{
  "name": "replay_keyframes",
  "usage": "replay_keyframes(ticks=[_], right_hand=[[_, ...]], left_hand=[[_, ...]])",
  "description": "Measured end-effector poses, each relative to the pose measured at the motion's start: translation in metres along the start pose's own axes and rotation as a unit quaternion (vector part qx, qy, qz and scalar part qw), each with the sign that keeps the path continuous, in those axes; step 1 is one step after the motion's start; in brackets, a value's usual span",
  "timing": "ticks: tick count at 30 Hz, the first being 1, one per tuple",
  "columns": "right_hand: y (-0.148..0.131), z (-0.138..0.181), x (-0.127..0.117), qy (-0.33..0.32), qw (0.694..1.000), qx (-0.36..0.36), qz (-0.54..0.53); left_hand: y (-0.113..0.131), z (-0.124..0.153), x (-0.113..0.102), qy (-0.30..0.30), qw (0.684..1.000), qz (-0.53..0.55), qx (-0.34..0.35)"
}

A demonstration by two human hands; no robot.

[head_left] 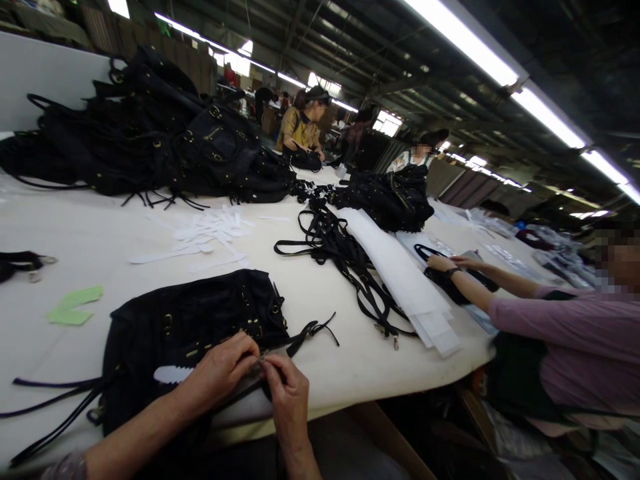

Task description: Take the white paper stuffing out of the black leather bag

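Observation:
A black bag (165,313) with brass-coloured buckles and zips lies on the table in front of me, thin black cords trailing from its left and right ends. My left hand (227,363) rests over the bag's near right side, thumb and fingers pinched together. Right beside it, my right hand (289,383) is also closed in a pinch, and the fingertips of both hands meet at the bag's edge. What they grip is small and mostly hidden; a black strap (297,343) runs close by. A white notched strip (173,375) lies on the bag near my left wrist.
Piled black bags (165,133) stand at the back left, more bags (385,197) farther right. Black straps (345,253) lie beside long white sheets (400,273). White paper strips (215,230) and a green piece (75,305) are scattered leftward. A co-worker's hands (443,263) handle a black item at right.

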State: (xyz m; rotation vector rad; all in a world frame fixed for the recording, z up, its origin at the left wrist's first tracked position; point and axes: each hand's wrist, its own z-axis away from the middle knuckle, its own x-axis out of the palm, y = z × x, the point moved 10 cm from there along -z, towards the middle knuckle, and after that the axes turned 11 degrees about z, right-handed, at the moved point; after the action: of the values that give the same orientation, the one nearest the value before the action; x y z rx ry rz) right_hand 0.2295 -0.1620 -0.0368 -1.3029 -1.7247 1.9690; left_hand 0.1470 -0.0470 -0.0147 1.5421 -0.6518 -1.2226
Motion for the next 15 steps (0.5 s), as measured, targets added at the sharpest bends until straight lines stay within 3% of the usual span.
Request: replay_keyframes(ticks=[15], right_hand=[[-0.0015, -0.0002, 0.0017, -0.001, 0.999, -0.017, 0.033]], left_hand=[[0.0009, 0.0003, -0.0025, 0.003, 1.000, 0.012, -0.004]])
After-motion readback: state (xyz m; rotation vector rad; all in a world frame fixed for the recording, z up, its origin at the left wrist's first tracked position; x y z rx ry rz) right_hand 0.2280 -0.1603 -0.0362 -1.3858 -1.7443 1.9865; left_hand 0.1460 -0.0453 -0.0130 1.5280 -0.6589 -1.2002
